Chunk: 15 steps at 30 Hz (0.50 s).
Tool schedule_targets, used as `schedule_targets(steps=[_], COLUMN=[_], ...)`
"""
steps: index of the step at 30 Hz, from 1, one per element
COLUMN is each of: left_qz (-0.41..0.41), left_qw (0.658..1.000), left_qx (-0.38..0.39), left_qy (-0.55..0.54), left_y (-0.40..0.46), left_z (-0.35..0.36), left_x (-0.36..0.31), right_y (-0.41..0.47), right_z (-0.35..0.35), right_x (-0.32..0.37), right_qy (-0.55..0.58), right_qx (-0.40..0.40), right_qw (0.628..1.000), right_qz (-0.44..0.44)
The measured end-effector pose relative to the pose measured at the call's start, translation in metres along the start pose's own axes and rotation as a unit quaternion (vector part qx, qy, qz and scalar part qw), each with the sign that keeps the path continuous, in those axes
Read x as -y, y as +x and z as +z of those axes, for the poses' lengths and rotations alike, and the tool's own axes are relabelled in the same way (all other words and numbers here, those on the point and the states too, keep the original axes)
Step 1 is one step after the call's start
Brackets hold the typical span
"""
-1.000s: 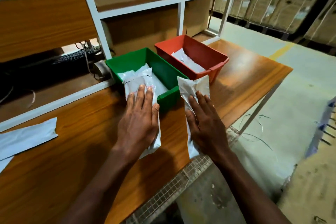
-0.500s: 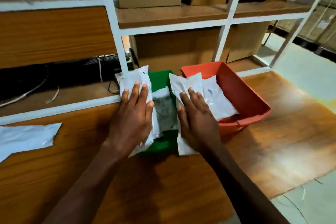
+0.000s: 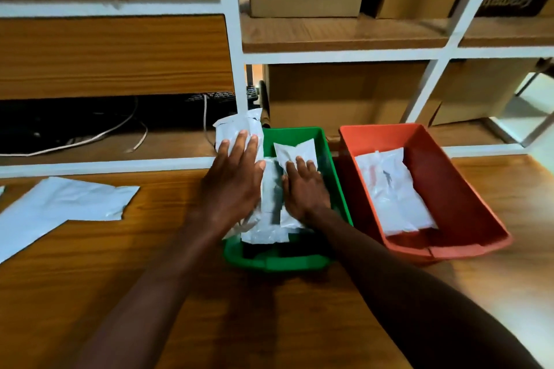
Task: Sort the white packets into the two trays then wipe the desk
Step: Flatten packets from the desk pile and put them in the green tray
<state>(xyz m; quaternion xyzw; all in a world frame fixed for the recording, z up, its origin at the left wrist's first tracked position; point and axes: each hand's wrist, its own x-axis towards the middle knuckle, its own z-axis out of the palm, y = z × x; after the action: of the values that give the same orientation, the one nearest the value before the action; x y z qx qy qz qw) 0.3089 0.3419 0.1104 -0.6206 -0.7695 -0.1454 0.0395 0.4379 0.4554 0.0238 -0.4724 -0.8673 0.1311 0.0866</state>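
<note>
Both arms extended: left hand (image 3: pixel 232 181) and right hand (image 3: pixel 304 189), fingers straight, each pressing a white packet (image 3: pixel 239 129) flat under the fingers over the green tray (image 3: pixel 296 262).

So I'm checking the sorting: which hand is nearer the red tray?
Right. The right hand lies on a packet inside the green tray, beside the red tray. The left hand holds a packet over the green tray's far-left edge.

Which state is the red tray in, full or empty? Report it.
Neither: the red tray holds one visible white packet lying flat on its floor, with bare red floor showing around it.
</note>
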Motion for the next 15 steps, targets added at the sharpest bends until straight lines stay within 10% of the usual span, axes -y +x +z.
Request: schedule_targets(steps=[15], left_qz=[0.102], left_qw=[0.991], left_qx=[-0.081], left_qy=[0.017], left_y=[-0.01], left_z=[0.012], left_x=[0.022], right_y=[0.019], right_z=[0.054], right_x=[-0.016], right_qy=[-0.045], right_qx=[0.074], right_qw=[0.994], right_qz=[0.064])
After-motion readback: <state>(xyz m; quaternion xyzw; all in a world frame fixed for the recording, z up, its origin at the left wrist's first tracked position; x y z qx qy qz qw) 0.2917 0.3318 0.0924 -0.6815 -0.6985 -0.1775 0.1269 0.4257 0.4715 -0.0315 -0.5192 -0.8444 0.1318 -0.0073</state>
